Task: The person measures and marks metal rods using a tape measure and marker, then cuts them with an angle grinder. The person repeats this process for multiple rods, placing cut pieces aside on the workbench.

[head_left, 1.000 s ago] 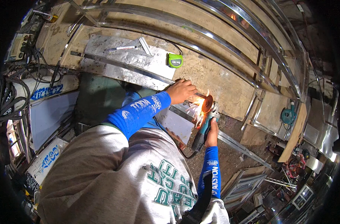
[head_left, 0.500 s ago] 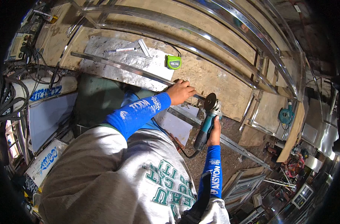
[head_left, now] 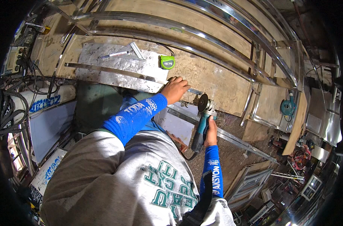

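My left hand (head_left: 175, 89) is closed over a metal bar (head_left: 115, 72) lying along the front edge of the wooden workbench (head_left: 220, 87). The bar's right end sticks out past my fingers. In my right hand (head_left: 210, 132) is a teal and black angle grinder (head_left: 200, 135), held upright by its body. Its dark disc (head_left: 203, 102) stands close to the bar's right end; whether they touch I cannot tell. Behind the bar lie a green tape measure (head_left: 166, 62), a metal square (head_left: 137, 51) and a marker pen (head_left: 117, 54) on a scratched metal sheet (head_left: 100, 56).
Long shiny metal frames (head_left: 186, 30) span the back of the bench. A second teal power tool (head_left: 288, 107) rests at the right. Cables (head_left: 9, 109) and white cylinders (head_left: 43, 98) crowd the left. Below the bench, a metal channel (head_left: 239, 143) slants over the ground.
The view has shifted slightly. My left hand stays on the bar and my right hand still holds the grinder, its disc near the bar's end. The bar appears turned a little.
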A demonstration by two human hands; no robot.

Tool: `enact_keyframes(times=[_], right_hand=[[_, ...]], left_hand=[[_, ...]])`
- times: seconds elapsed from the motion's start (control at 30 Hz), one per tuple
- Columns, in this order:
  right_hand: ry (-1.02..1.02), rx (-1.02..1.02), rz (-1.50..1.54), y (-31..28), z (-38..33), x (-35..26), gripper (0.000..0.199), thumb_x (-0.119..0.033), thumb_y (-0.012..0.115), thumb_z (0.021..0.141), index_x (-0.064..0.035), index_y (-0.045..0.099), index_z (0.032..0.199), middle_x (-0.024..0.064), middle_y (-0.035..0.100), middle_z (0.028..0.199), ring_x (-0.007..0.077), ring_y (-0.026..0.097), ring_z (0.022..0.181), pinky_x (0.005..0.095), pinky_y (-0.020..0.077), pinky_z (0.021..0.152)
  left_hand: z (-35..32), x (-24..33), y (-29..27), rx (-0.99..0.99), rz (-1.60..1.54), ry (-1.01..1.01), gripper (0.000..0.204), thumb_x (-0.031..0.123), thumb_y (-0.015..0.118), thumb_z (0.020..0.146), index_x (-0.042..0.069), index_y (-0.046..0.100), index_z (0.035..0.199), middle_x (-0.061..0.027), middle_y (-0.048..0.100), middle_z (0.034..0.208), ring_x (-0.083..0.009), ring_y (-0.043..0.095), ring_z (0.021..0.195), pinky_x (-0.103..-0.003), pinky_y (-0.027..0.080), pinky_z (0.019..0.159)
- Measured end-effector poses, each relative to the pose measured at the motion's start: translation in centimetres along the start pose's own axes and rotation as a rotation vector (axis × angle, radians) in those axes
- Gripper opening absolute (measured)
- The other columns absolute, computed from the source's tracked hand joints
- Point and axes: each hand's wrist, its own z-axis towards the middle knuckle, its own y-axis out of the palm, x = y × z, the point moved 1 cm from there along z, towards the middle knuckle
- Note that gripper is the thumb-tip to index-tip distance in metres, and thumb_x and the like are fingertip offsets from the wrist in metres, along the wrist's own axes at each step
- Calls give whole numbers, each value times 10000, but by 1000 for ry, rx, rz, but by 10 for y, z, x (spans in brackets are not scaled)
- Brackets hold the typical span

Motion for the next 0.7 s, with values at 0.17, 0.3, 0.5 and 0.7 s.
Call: enact_keyframes(times=[0.17, 0.3, 0.5, 0.7], right_hand=[[16, -18, -2, 0, 2, 3, 598, -600, 569, 1077, -6, 640, 1099, 114, 692, 863, 250, 732, 672, 366, 611, 623], [44, -18, -22, 1, 2, 2, 605, -605, 563, 1076, -5, 640, 1101, 113, 690, 863, 252, 734, 681, 372, 615, 639], [53, -23, -11, 1, 4, 3, 596, -603, 562, 1077, -13, 646, 1095, 122, 705, 858, 253, 736, 682, 369, 608, 630], [68, -8, 21, -1, 8, 5, 566, -590, 570, 1079, -32, 659, 1084, 101, 706, 842, 235, 733, 680, 359, 598, 605]], left_hand=[[-4, 0, 0, 12, 19, 30, 354, 102, 650, 893, 106, 748, 1234, -32, 664, 1172, -267, 570, 1173, -447, 453, 1025], [-4, 1, 0, 46, 2, 37, 350, 101, 646, 898, 109, 747, 1233, -25, 669, 1193, -262, 569, 1169, -441, 451, 1018], [-5, -1, -2, 59, -1, 52, 346, 114, 650, 898, 105, 747, 1230, -17, 673, 1179, -254, 572, 1156, -435, 448, 1017], [-5, 0, -2, 67, 7, 58, 353, 129, 661, 886, 113, 746, 1229, -5, 679, 1172, -252, 574, 1148, -431, 451, 1024]])
